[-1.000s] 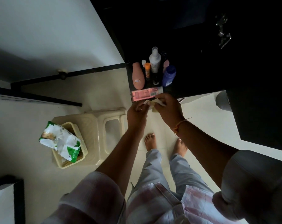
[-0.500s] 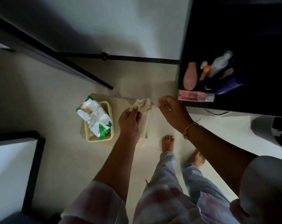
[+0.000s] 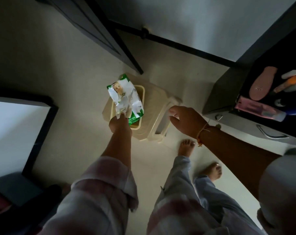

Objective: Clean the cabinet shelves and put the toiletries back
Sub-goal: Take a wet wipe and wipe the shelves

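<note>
Wipes pack (image 3: pixel 125 100) blocking basket (image 3: pixel 141 92)

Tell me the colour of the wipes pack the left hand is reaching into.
The wipes pack is white with green edges, seen in the head view, the only one.

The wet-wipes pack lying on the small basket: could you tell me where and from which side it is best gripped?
Probably by its near, crumpled end, coming from above on the person's side. The wet-wipes pack lies flat across the basket on the stool, overhanging it, and the left hand already reaches that end.
</note>
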The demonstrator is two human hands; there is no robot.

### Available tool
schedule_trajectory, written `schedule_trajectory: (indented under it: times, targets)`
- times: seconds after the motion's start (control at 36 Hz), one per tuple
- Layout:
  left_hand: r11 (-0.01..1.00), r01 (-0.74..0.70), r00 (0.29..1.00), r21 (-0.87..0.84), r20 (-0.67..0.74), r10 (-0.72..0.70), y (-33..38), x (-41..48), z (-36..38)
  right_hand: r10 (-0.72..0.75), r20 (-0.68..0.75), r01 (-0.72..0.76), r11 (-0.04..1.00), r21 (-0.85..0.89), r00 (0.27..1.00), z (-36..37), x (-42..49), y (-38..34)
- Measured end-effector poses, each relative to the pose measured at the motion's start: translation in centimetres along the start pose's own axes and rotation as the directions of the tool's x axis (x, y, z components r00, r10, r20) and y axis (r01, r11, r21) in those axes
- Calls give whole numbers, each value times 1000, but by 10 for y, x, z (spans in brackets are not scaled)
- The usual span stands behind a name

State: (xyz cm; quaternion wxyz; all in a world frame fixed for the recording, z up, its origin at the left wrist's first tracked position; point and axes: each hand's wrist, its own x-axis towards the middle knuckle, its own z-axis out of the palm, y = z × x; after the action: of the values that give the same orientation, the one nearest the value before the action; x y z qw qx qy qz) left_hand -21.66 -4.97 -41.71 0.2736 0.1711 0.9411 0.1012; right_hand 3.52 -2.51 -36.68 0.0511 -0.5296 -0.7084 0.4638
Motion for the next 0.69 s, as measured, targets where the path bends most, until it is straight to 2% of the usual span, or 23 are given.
schedule_trajectory:
  times: [0.03,0.06,0.11,0.17,0.22,0.28,0.36,0.42,0.5,0.58,0.69]
  targets:
    - [929,111,994,-352,25,-109,7,-5,-2,1,5,-1,1000,-6,1000,0,-2,1]
    - [821,161,986,-547,60,-153,11,-8,-3,6,7,-6,1000,-6,1000,0,-3,3]
    - [834,173,981,-523,14,-195,12,-17,-2,38,-1,-38,999,16,999,-1,-8,8]
    - [923,127,988,-364,-37,-150,15,-23,-1,88,-27,-86,995,56,996,-3,-15,13]
    - [959,76,991,-273,-81,-102,19,-27,2,138,-75,-129,985,114,988,-7,-24,18]
    - [965,-30,995,-259,-96,6,28,-41,7,196,-157,-163,966,202,968,-11,-37,23]
    - [928,-278,960,-247,-47,275,44,-77,28,319,-306,-219,922,320,897,-19,-60,32]
    - [867,-441,890,-233,10,455,59,-115,43,401,-399,-254,893,373,824,-25,-76,42]
    - [726,-606,736,-325,117,667,80,-174,68,506,-506,-290,846,447,698,-36,-98,61]
    - [637,-679,588,-365,249,769,101,-229,90,581,-601,-306,809,502,549,-49,-120,80]
    - [481,-785,369,-390,328,869,127,-292,111,642,-686,-318,766,559,342,-67,-147,103]
